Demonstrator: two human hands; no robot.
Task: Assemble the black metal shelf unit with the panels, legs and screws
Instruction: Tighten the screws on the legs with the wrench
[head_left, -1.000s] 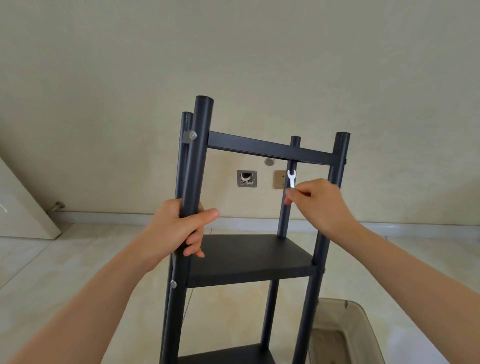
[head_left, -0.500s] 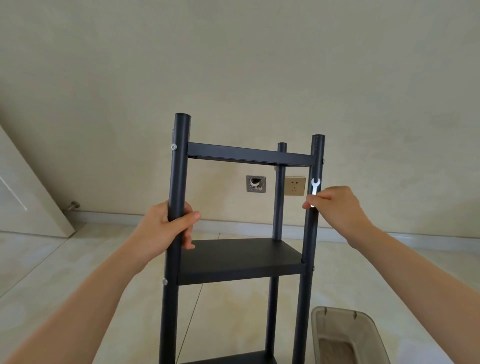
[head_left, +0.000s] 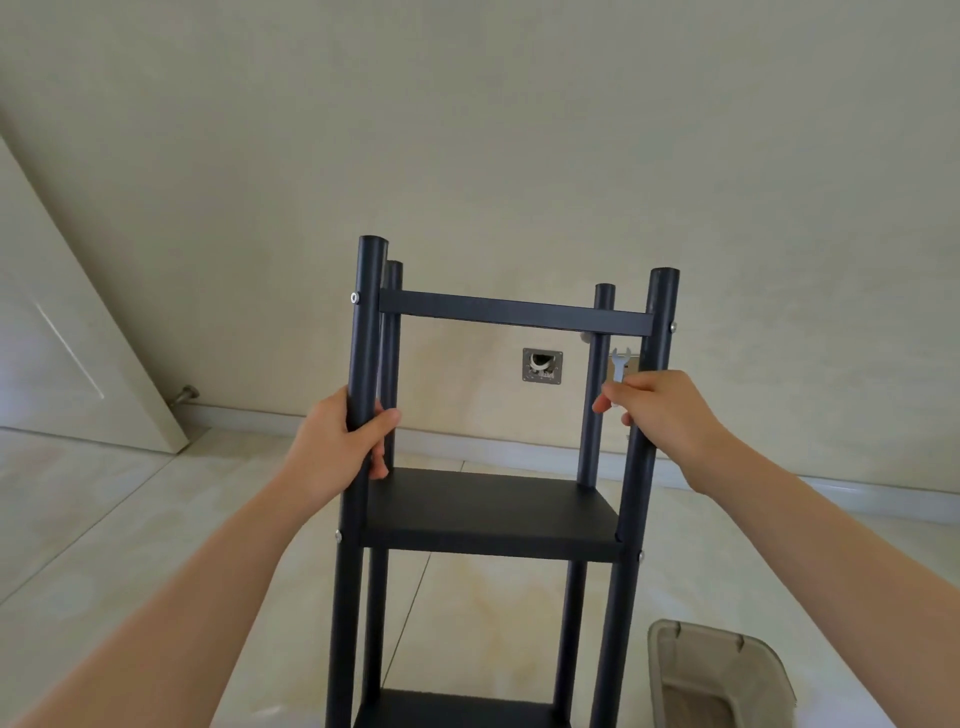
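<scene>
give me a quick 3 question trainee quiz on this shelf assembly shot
1. True or false: the left hand grips the front left leg.
2. What tool does the right hand hold?
A. screwdriver
B. small wrench
C. hammer
3. Fill in: on the floor at lower right sits a plastic ____.

Key: 1 true; 2 B; 3 bin

We count four black legs (head_left: 363, 332), three shelf panels (head_left: 488, 512) and four silver screws (head_left: 355, 298). We also see one small wrench (head_left: 619, 364), one plastic bin (head_left: 727, 675) and two hands (head_left: 332, 447).
</scene>
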